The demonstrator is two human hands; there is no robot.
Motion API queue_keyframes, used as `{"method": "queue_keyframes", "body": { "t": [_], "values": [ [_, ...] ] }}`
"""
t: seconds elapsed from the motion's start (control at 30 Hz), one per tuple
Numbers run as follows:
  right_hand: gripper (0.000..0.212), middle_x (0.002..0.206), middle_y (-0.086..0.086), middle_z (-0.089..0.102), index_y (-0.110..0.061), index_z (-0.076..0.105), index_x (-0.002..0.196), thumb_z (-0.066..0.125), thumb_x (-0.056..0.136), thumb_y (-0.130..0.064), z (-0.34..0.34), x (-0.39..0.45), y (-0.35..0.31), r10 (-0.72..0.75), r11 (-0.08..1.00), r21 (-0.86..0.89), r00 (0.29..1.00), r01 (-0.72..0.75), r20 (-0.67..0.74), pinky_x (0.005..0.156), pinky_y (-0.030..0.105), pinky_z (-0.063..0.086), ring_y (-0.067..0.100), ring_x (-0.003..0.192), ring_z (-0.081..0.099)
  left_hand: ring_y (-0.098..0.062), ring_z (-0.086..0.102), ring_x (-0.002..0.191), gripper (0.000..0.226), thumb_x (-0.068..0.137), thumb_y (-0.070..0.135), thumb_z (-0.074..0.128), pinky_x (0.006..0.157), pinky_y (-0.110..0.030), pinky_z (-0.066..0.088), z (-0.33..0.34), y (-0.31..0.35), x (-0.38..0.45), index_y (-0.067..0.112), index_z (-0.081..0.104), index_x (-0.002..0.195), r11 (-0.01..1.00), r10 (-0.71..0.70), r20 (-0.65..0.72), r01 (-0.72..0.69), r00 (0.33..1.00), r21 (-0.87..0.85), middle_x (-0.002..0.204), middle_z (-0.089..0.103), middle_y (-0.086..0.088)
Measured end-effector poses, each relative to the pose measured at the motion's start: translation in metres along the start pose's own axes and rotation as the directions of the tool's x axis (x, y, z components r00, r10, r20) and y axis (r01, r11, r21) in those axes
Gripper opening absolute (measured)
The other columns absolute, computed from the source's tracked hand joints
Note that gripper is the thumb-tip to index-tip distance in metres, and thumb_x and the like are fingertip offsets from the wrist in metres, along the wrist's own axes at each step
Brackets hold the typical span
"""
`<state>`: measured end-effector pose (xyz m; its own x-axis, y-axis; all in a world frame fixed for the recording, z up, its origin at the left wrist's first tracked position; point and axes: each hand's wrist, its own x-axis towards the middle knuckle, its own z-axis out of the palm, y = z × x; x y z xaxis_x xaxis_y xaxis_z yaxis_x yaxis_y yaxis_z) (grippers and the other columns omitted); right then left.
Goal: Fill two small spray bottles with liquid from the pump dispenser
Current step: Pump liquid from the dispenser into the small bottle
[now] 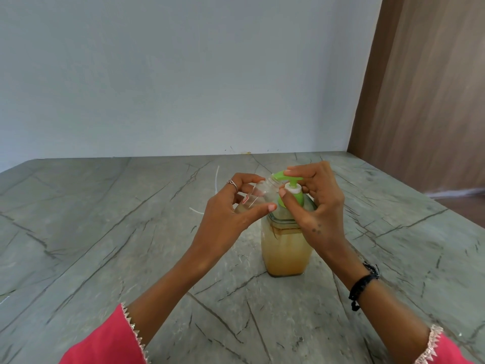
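Observation:
A clear pump dispenser [286, 248] with amber liquid stands mid-table, topped by a green pump head [284, 177]. My left hand [233, 208] grips a small clear spray bottle [259, 194], tilted with its open neck up against the green spout. My right hand [315, 198] is on the pump: fingers lie over the green head and the thumb touches its white collar. The small bottle has no cap on. A second small bottle is not visible.
A grey marble table [105, 232] reaches to the pale wall. Thin white dip tubes [216, 179] lie on it behind my left hand. A brown wooden panel [425, 88] stands at the right.

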<state>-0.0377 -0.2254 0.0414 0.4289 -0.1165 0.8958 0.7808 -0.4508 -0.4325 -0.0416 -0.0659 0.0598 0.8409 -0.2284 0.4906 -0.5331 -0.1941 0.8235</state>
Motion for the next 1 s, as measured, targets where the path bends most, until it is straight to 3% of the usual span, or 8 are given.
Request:
{"method": "queue_keyframes", "body": {
  "t": [0.17, 0.23, 0.3, 0.47, 0.77, 1.0],
  "values": [
    [0.033, 0.108, -0.005, 0.055, -0.020, 0.056, 0.110, 0.064, 0.081, -0.005, -0.0014, -0.0018, 0.0017, 0.009, 1.000, 0.022, 0.999, -0.010, 0.048, 0.077, 0.040, 0.054, 0.020, 0.097, 0.061, -0.009, 0.063, 0.086, 0.035, 0.071, 0.032, 0.073, 0.063, -0.027, 0.057, -0.0013, 0.0012, 0.0002, 0.039, 0.053, 0.099, 1.000, 0.002, -0.004, -0.002, 1.000, 0.001, 0.094, 0.062, 0.014],
    [0.034, 0.110, -0.008, 0.056, -0.025, 0.057, 0.113, 0.063, 0.082, -0.011, -0.0019, -0.0014, 0.0016, -0.002, 1.000, 0.013, 0.998, 0.001, 0.056, 0.080, 0.036, 0.054, 0.015, 0.099, 0.060, -0.010, 0.062, 0.087, 0.035, 0.072, 0.031, 0.073, 0.063, -0.027, 0.057, -0.0008, 0.0013, 0.0000, 0.039, 0.053, 0.099, 1.000, 0.003, -0.003, -0.003, 1.000, 0.005, 0.096, 0.062, 0.014],
    [0.035, 0.109, -0.007, 0.058, -0.026, 0.058, 0.111, 0.064, 0.082, -0.008, -0.0020, -0.0001, 0.0001, -0.010, 1.000, 0.016, 0.999, 0.010, 0.052, 0.080, 0.032, 0.054, 0.012, 0.100, 0.061, -0.011, 0.062, 0.088, 0.035, 0.072, 0.031, 0.072, 0.062, -0.026, 0.057, -0.0010, 0.0013, -0.0001, 0.038, 0.053, 0.100, 1.000, 0.007, -0.002, -0.006, 1.000, 0.010, 0.097, 0.062, 0.014],
    [0.034, 0.102, -0.004, 0.061, -0.023, 0.062, 0.101, 0.067, 0.078, 0.002, -0.0014, 0.0028, -0.0005, 0.022, 0.999, 0.031, 0.999, -0.023, 0.024, 0.074, 0.039, 0.057, 0.016, 0.094, 0.064, -0.010, 0.063, 0.088, 0.035, 0.072, 0.031, 0.073, 0.062, -0.022, 0.056, -0.0018, 0.0000, 0.0000, 0.035, 0.054, 0.101, 1.000, 0.003, 0.002, -0.003, 1.000, -0.003, 0.094, 0.062, 0.015],
    [0.024, 0.088, -0.011, 0.057, -0.020, 0.063, 0.088, 0.068, 0.075, -0.001, -0.0008, 0.0036, -0.0020, 0.019, 0.998, -0.067, 1.000, -0.019, -0.007, 0.070, 0.015, 0.047, 0.001, 0.082, 0.058, -0.010, 0.062, 0.083, 0.037, 0.070, 0.031, 0.074, 0.062, -0.020, 0.051, -0.0002, -0.0035, -0.0020, 0.030, 0.058, 0.103, 1.000, -0.024, 0.010, 0.024, 1.000, -0.017, 0.087, 0.060, 0.016],
    [0.033, 0.101, 0.002, 0.056, -0.017, 0.057, 0.103, 0.064, 0.077, 0.003, -0.0010, 0.0023, -0.0018, -0.047, 0.996, -0.079, 0.998, 0.049, 0.029, 0.075, 0.019, 0.050, 0.006, 0.093, 0.057, -0.012, 0.063, 0.085, 0.037, 0.070, 0.032, 0.074, 0.061, -0.022, 0.054, -0.0018, -0.0009, -0.0012, 0.032, 0.057, 0.102, 1.000, -0.012, 0.008, 0.012, 1.000, -0.012, 0.091, 0.062, 0.015]
  ]
}}
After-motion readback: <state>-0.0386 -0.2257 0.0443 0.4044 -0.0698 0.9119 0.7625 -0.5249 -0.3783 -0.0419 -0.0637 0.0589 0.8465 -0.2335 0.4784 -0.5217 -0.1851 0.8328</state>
